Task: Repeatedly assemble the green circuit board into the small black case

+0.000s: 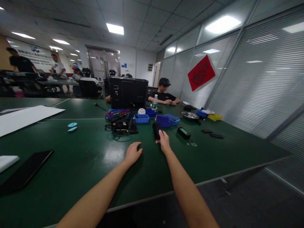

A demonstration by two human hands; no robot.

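Observation:
My right hand (163, 139) is closed round a black flat object (156, 129), which it holds up at a tilt over the green table (95, 164). To its left, my left hand (133, 153) rests low over the table with its fingers apart and nothing in them. A black box with a green top (184, 133) lies to the right of my right hand. Just beyond the black object is a dark blue bin (162, 121). Black electronics with cables (120, 127) lie beyond my left hand.
Blue trays (141, 118), a metal bowl (190, 116), a bottle (155, 102) and a large black monitor (129, 91) are farther back. A person (163, 94) sits across the table. On the left lie a black panel (26, 171), white sheets (28, 117) and light blue pieces (72, 127).

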